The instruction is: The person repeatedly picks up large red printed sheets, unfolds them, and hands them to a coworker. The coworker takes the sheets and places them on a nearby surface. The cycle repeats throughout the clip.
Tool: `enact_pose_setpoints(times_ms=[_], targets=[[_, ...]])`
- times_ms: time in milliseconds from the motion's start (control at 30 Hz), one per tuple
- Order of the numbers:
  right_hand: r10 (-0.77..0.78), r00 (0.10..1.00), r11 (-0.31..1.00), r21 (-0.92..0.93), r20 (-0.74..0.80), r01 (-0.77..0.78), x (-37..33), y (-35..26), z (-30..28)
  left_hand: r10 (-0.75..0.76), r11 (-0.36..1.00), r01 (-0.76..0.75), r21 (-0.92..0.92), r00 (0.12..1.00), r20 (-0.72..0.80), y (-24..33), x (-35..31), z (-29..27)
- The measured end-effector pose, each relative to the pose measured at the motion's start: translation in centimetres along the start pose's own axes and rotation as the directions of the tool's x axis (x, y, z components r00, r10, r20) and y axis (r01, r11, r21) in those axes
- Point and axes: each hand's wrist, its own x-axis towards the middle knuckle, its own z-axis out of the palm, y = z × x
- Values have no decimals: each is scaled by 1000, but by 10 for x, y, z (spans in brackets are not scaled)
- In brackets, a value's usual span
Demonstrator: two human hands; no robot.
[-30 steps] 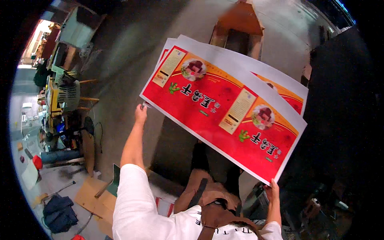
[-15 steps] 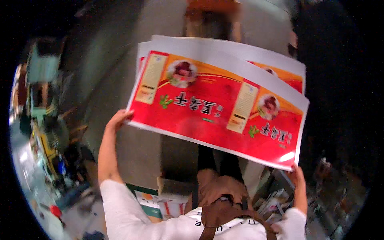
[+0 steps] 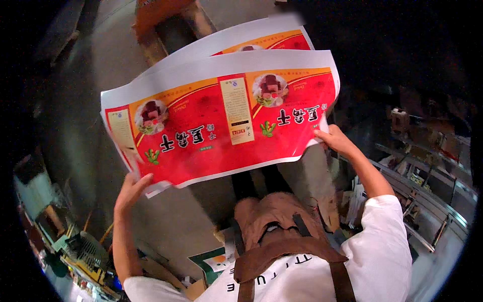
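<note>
The person held a large printed sheet [image 3: 221, 118], red with a white border and orange band, spread out flat in front of the body above a concrete floor [image 3: 166, 226]. The left hand [image 3: 132, 189] gripped the sheet's near left corner, fingers curled closed over its white edge with the thumb reaching up along the border. The right hand [image 3: 334, 141] pinched the sheet's near right edge, fingers closed on the white margin just beside the red field. The sheet stretched between the two hands and tilted, its left end lower in the picture than its right. The print showed two repeated panels, each with a round picture, dark characters, a small green sprig and a pale text block.

Beyond the hands, a second printed sheet [image 3: 261, 40] of the same design lay under the first, its white border and orange strip showing past the far edge. Farther still sat a wooden pallet [image 3: 171, 25]. Below the arms, close to the body, hung a brown apron [image 3: 282, 226] with straps over a white shirt [image 3: 382, 251]. To the right of the right hand stood metal shelving [image 3: 427, 191] with small items, too dim to tell apart.
</note>
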Motion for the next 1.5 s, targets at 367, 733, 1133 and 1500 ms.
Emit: enact_pose_setpoints(times_ms=[367,733,1133,1500], targets=[[-258,945,696,639,-200,326,-68,-76,-43,301,891,-323,-320,946,-119,112,-44,51],[-486,740,-42,858,-465,512,-61,13,-108,359,138,-736,-663,661,-659,21,-73,-70],[263,827,-19,855,-496,519,37,130,-61,-39,164,-535,-829,836,-547,-97,32,-62],[193,883,-221,858,-427,463,34,74,-36,234,284,-310,-907,940,-248,-87,36,-105]])
